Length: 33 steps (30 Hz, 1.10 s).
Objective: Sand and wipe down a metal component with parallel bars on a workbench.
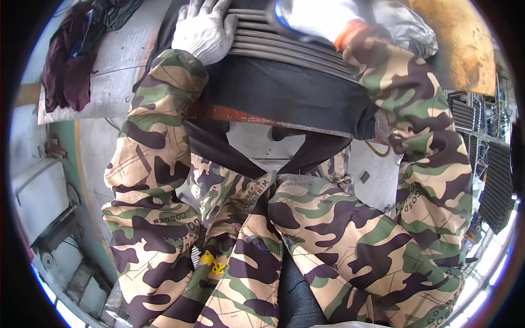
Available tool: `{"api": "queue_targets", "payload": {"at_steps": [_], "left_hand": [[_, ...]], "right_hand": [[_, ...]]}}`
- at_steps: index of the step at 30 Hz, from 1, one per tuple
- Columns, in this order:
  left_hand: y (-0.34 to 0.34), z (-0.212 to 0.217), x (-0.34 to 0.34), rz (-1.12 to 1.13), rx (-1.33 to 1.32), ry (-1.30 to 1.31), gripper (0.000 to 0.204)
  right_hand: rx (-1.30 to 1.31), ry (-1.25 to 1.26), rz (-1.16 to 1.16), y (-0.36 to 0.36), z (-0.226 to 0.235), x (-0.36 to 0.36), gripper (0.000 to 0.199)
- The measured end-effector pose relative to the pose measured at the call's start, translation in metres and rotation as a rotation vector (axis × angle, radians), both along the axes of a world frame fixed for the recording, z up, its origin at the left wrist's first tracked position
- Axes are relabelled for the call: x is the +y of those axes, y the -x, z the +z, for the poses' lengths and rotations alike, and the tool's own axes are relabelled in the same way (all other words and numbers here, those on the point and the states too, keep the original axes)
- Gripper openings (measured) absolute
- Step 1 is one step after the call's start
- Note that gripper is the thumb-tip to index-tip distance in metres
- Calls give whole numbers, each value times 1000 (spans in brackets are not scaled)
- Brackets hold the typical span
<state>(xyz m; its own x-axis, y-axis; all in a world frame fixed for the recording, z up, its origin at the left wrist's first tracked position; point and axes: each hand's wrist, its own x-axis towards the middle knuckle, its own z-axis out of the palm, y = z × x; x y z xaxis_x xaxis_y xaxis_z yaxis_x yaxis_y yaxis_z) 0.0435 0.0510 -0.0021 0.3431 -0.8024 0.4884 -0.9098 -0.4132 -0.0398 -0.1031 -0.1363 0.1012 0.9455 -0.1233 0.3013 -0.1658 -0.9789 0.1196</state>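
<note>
My left hand [203, 31], in a white knit glove, lies with its fingers spread at the left ends of several grey metal rods [290, 53]. The rods rest side by side on a black cloth [284, 86] draped over the bench edge. Over the right part of the rods is my right hand [322, 19], in a white glove with an orange cuff. Motion and glare smear its fingers. A curved dark-blue edge shows at its left side; whether this belongs to the glove or to something held is unclear.
A maroon cloth [68, 60] lies on the metal tabletop at the far left. Crumpled clear plastic [407, 30] sits beside my right forearm, near a rusty-yellow sheet [465, 44]. Racks with dark ribbed parts [495, 186] stand at right. The bench's reddish edge [240, 116] faces me.
</note>
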Motion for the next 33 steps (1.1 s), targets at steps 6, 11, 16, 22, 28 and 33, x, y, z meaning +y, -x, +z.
{"api": "queue_targets", "payload": {"at_steps": [6, 11, 16, 22, 28, 33], "left_hand": [[-4, -4, 1, 14, -61, 8, 47], [-9, -8, 5, -28, -52, -8, 47], [-4, 2, 0, -43, -7, 13, 46], [-11, -3, 3, -95, -57, 90, 39], [-22, 0, -1, -131, -156, -31, 40], [-24, -5, -1, -97, -78, 16, 41]], "right_hand": [[64, -66, 24, 42, 10, 8, 25], [5, -8, -86, 48, 4, -26, 25], [34, -7, 11, 92, 7, -26, 20], [-47, 39, -4, 94, -3, -39, 22], [-35, -11, 16, 92, 3, -33, 21], [23, -78, 117, 98, 8, -7, 21]]}}
